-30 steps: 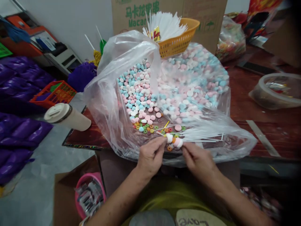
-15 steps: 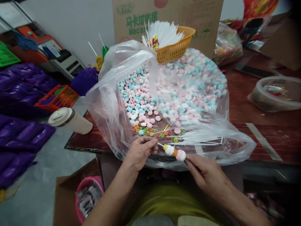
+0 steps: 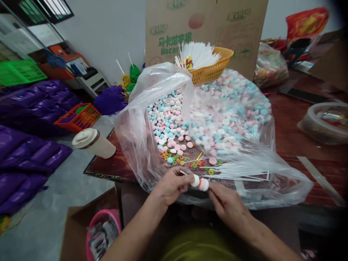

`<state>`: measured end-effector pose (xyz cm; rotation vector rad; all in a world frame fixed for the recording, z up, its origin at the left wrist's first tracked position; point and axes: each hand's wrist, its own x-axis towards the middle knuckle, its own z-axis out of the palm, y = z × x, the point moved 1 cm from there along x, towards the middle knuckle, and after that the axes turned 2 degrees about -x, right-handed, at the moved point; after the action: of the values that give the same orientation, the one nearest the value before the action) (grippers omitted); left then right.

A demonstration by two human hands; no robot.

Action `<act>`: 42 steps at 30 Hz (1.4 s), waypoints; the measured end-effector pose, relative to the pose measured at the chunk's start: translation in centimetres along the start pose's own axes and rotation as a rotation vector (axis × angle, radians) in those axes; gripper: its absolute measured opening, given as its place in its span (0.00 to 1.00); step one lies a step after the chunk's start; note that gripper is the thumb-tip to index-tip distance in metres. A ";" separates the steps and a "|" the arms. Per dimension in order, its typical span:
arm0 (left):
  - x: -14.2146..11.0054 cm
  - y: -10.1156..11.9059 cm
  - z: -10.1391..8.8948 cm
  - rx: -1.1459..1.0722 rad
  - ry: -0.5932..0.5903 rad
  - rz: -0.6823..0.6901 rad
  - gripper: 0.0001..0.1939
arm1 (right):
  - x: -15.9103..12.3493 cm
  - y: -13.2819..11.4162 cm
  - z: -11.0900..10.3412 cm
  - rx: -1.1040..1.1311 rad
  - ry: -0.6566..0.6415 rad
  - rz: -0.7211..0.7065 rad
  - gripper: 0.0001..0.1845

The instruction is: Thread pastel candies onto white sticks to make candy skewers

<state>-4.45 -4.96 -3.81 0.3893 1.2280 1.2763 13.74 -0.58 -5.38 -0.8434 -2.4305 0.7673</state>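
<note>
A candy skewer (image 3: 203, 184) lies between my hands at the table's front edge, with white and pink marshmallow-like pieces and an orange ring on a white stick. My left hand (image 3: 172, 185) is closed, thumb and fingers pinching its left end by a white piece; the bare stick tip pokes out above the fingers. At the other end, my right hand (image 3: 230, 203) is closed on the stick beside the last piece. Just beyond are loose ring candies (image 3: 181, 158), white sticks (image 3: 239, 172) and a heap of pink, blue and white candies (image 3: 168, 117) in a clear plastic bag (image 3: 127, 134).
An orange basket (image 3: 212, 72) of white sticks stands behind the heap, before a cardboard box (image 3: 206, 25). On the left table corner is a lidded cup (image 3: 95, 143). A plastic tub (image 3: 312, 125) sits at right. A pink bucket (image 3: 89, 232) is below left.
My left hand has slid along the stick toward the right, onto the end candy pieces, covering the yellow one. The hands have come closer together. The camera view has shifted.
</note>
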 end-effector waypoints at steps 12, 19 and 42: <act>5.5 3.6 -1.1 1.397 0.348 0.534 0.09 | 16.0 1.2 3.7 -0.060 -0.120 0.225 0.08; 4.6 3.4 -3.5 0.957 0.382 0.611 0.08 | 13.1 1.9 1.3 0.088 -0.066 0.288 0.11; -0.9 2.3 1.1 -0.124 0.153 0.419 0.15 | 6.4 -4.5 -1.5 1.057 -0.100 0.434 0.17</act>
<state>-4.52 -4.59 -1.10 0.4817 1.2252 1.7598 8.19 1.24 0.02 -0.8511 -1.5003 2.0086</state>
